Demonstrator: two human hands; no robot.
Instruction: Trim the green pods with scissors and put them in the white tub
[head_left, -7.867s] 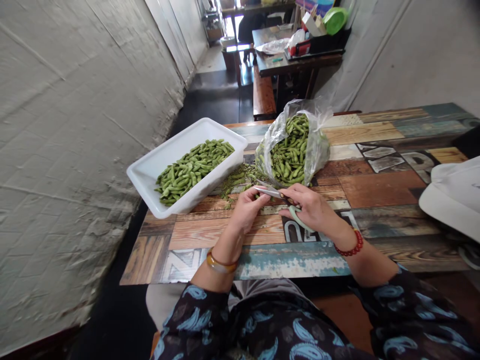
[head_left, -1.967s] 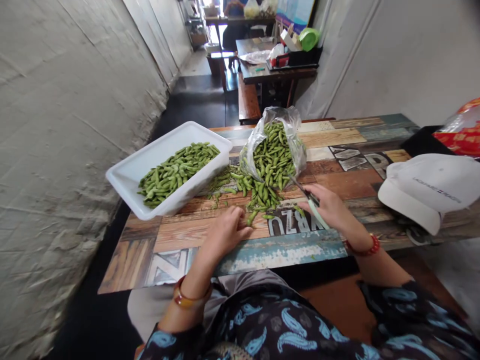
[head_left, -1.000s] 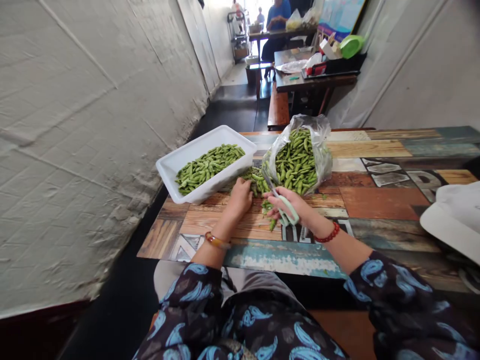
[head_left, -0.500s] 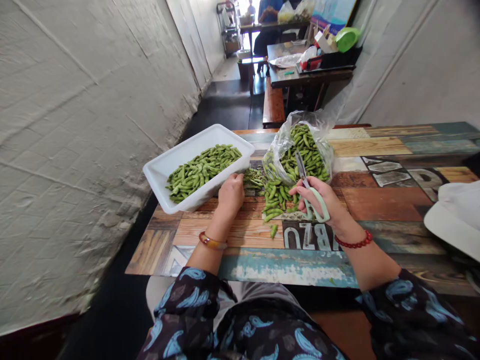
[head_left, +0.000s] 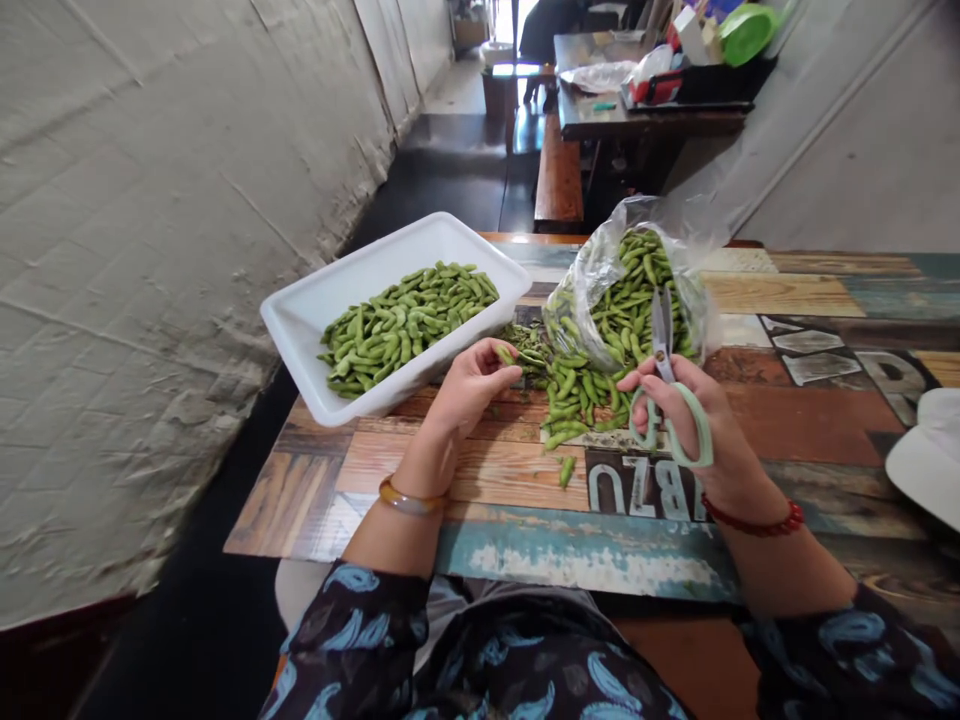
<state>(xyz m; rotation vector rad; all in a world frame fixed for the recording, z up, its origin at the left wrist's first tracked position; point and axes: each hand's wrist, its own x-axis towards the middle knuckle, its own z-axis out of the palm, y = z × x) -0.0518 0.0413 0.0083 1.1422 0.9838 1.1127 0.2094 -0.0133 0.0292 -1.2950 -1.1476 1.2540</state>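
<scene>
The far end of the pod (head_left: 505, 355) in the left hand (head_left: 474, 385) is hard to separate from the trimmings (head_left: 529, 342) behind it. The right hand's palm is partly hidden by the handles of the scissors (head_left: 661, 357). The white cap (head_left: 930, 450) is cut off by the right edge of the frame. A dark shape at the top edge is too unclear to identify.

The table (head_left: 465, 470) crosses the middle of the frame; its surface shows a multicolored plank pattern with printed letters. A rough pale wall (head_left: 150, 250) occupies the left side. A second table (head_left: 592, 115), bearing a black tray (head_left: 705, 85), stands at the upper right, with a brown bench (head_left: 559, 180) near it.

The white tub (head_left: 289, 325), left of center, contains green pods (head_left: 405, 320). The clear plastic bag (head_left: 581, 270), right of center, lies open and holds more pods; loose pods (head_left: 574, 395) lie at its mouth, and one lies apart, nearer the person.

Left grip: thumb and index finger pinch the pod. Right hand (head_left: 690, 415): fingers closed around the scissors' pale green handles, blades pointing up the frame, in front of the bag.
</scene>
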